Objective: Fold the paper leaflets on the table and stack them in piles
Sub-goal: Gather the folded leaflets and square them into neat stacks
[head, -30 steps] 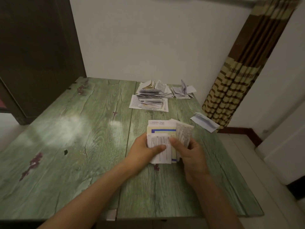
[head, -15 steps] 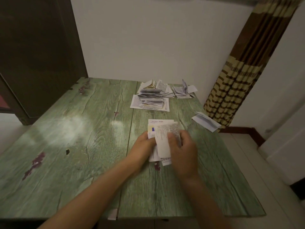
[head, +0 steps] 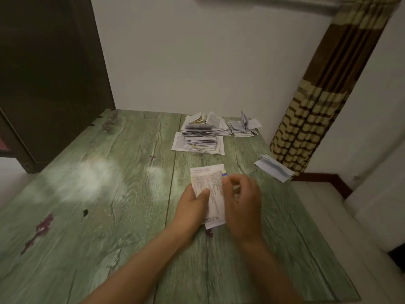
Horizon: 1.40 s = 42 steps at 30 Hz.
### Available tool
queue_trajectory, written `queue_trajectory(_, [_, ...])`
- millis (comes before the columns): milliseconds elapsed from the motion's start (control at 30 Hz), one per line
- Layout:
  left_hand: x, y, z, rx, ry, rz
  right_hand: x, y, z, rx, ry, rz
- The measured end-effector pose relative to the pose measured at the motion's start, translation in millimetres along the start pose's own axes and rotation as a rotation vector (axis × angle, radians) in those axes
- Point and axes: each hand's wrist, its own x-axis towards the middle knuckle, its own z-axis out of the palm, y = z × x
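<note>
A printed white leaflet [head: 209,183] lies folded over on the green wooden table [head: 109,194], just ahead of me. My left hand [head: 192,206] holds its left edge, thumb on top of the paper. My right hand [head: 242,205] rests over its right side with fingers curled, the fingertips at the paper's right edge; motion blur hides the exact hold. A tall pile of folded leaflets [head: 200,137] stands at the table's far side on a flat sheet. A smaller pile [head: 242,128] sits to its right.
One loose folded leaflet [head: 274,167] lies at the table's right edge. A striped brown curtain [head: 317,95] hangs at the right, a dark cabinet [head: 43,73] stands at the left, and a white wall is behind the table.
The leaflet's right flap, raised a second ago, has been folded over to the left and now lies flat. My right hand moved with it and now covers the right side.
</note>
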Motion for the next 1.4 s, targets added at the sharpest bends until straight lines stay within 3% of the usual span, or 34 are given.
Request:
queue_trajectory(100, [5,1,-3,0.062,0.003,0.003,56,24,-35,-0.175,0.270,-0.044])
queue_trajectory(167, [7,0,-2,0.098,-0.003,0.009,101,49,-58,-0.265,0.308,0.053])
queue_trajectory(200, [6,0,-1,0.112,-0.010,0.012,121,65,-65,-0.328,0.222,0.143])
queue_trajectory(300, [2,-2,2,0.142,-0.028,0.010,144,98,-68,-0.471,-0.264,0.406])
queue_trajectory(367, [2,-3,2,0.144,-0.032,0.006,139,105,-63,-0.532,-0.431,0.510])
queue_trajectory(500, [4,-3,1,0.105,-0.025,-0.012,122,90,-60,-0.607,-0.200,0.468])
queue_trajectory(600, [7,-5,0,0.031,0.017,-0.034,102,52,-59,-0.302,-0.072,0.412])
queue_trajectory(700, [11,-7,1,-0.055,0.059,-0.059,52,1,-45,0.239,-0.228,0.421])
queue_trajectory(800, [11,-6,2,-0.108,0.074,-0.055,7,-12,-17,0.135,-0.309,0.335])
queue_trajectory(967, [3,1,1,-0.157,0.100,-0.043,-22,0,12,-0.199,-0.136,0.157])
queue_trajectory(1067, [0,3,2,-0.074,0.066,0.051,-17,-2,14,-0.292,-0.077,-0.030])
queue_trajectory(1167, [1,9,-1,0.022,0.031,0.214,5,-7,2,0.141,-0.318,0.223])
queue_trajectory(1233, [2,16,-8,0.054,0.007,0.326,13,-9,-5,0.390,-0.384,0.200])
queue_trajectory(1300, [1,17,-15,0.076,-0.015,0.351,11,-5,-5,0.381,-0.399,0.126])
queue_trajectory(1400, [-3,0,-15,0.132,-0.049,0.320,-7,3,4,0.272,-0.562,0.154])
